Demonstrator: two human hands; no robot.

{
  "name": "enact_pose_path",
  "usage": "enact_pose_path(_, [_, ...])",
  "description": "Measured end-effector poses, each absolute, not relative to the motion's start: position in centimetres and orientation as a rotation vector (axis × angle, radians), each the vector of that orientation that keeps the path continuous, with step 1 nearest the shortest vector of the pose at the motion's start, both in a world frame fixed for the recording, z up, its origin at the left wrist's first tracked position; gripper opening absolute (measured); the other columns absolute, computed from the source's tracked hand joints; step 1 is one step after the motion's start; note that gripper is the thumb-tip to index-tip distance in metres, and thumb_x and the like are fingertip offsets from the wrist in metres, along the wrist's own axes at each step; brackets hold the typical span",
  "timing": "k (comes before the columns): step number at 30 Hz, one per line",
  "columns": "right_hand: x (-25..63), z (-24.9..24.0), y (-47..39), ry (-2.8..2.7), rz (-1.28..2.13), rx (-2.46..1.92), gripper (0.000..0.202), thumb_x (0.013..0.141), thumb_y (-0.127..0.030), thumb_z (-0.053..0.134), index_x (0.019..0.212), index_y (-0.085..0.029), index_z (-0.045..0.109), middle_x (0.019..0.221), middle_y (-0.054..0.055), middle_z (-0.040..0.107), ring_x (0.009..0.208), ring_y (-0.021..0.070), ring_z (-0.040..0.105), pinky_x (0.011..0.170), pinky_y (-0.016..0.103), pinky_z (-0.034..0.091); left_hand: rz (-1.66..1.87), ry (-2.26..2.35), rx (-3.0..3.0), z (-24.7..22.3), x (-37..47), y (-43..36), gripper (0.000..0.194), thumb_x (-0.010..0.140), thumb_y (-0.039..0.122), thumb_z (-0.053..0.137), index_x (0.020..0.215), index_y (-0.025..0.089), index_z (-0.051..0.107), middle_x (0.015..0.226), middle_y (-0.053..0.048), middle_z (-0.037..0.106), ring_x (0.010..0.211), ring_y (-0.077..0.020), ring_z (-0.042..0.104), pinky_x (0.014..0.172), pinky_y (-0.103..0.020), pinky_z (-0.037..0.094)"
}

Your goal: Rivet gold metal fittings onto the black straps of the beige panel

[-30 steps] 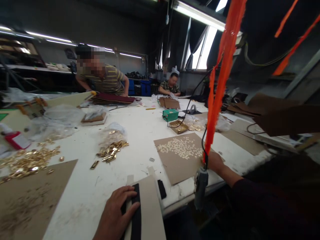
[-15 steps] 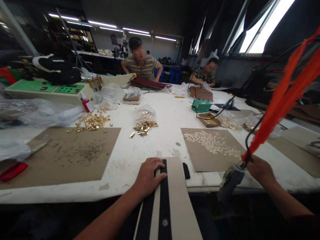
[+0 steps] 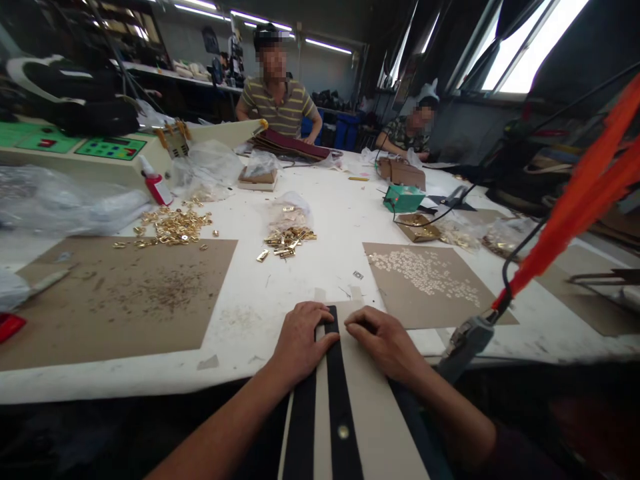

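A long beige board (image 3: 373, 387) runs from the table edge toward me, bearing black straps; one black strap (image 3: 340, 393) has a round metal snap (image 3: 343, 432) on it. My left hand (image 3: 306, 341) grips this strap near its far end, thumb on top and fingers curled over it. Just right of the strap, my right hand (image 3: 387, 339) is closed in a pinch above the board; whatever lies between its fingertips is too small to make out. Small pale pieces (image 3: 425, 270) lie scattered on a brown card (image 3: 400, 313) beyond my right hand.
A grey tool (image 3: 467, 340) hangs at right from an orange wrapping (image 3: 570, 200). Gold metal plates (image 3: 287, 240) and gold fittings (image 3: 177, 225) lie in piles. At left is another brown card (image 3: 125, 333). Two people (image 3: 277, 100) are across the table, beside a green box (image 3: 404, 199).
My right hand has come away from beside the hanging tool and moved left, over the board near the strap. My left hand keeps its grip. The view has shifted slightly.
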State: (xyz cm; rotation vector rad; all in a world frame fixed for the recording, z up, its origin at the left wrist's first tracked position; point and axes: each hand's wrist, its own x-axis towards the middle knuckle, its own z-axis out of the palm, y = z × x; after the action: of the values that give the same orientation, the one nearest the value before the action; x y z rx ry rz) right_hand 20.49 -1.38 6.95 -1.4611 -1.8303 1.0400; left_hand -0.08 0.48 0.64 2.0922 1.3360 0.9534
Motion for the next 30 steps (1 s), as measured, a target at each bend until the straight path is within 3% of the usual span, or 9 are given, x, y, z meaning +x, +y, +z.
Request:
enact_pose_path(4, [18.7, 4.9, 1.6, -2.008, 1.025, -1.409, 0.01, 0.092, -0.024, 0.061, 0.089, -0.022, 0.071, 0.095, -0.001, 0.069, 0.094, 0.0161, 0.062, 0.089, 0.029, 0.043, 0.972, 1.324, 2.084, 0.2, -0.2, 0.5, 0.029, 0.08, 0.023, 0.083, 0.104, 0.024, 0.067, 0.119, -0.003, 0.069, 0.118, -0.0257, 0.058, 0.101, -0.045, 0.044])
enact_pose_path(12, [18.4, 4.2, 2.3, -2.076, 0.953, -1.56, 0.011, 0.088, -0.023, 0.064, 0.086, -0.023, 0.074, 0.093, 0.0, 0.07, 0.092, 0.0173, 0.062, 0.086, 0.03, 0.042, 0.961, 1.32, 2.08, 0.2, -0.4, 0.5, 0.032, 0.08, 0.02, 0.082, 0.107, 0.024, 0.065, 0.12, -0.002, 0.068, 0.119, -0.0267, 0.056, 0.102, -0.047, 0.043])
enact_pose_path(19, [18.0, 5.0, 3.2, -2.019, 1.089, -1.657, 0.009, 0.083, -0.023, 0.066, 0.081, -0.022, 0.074, 0.086, -0.002, 0.073, 0.083, 0.0162, 0.063, 0.076, 0.028, 0.041, 0.934, 1.321, 2.073, 0.4, -0.5, 0.6, 0.034, 0.08, 0.023, 0.083, 0.11, 0.024, 0.065, 0.121, -0.003, 0.067, 0.12, -0.0272, 0.055, 0.102, -0.047, 0.043])
enact_pose_path(30, [18.0, 5.8, 3.5, -2.173, 0.984, -1.73, 0.008, 0.085, -0.025, 0.067, 0.078, -0.021, 0.07, 0.076, -0.003, 0.067, 0.074, 0.0134, 0.057, 0.067, 0.026, 0.033, 0.922, 1.331, 2.103, 0.4, -0.4, 0.7, 0.033, 0.082, 0.024, 0.082, 0.11, 0.024, 0.066, 0.122, -0.004, 0.067, 0.12, -0.0269, 0.056, 0.102, -0.047, 0.044])
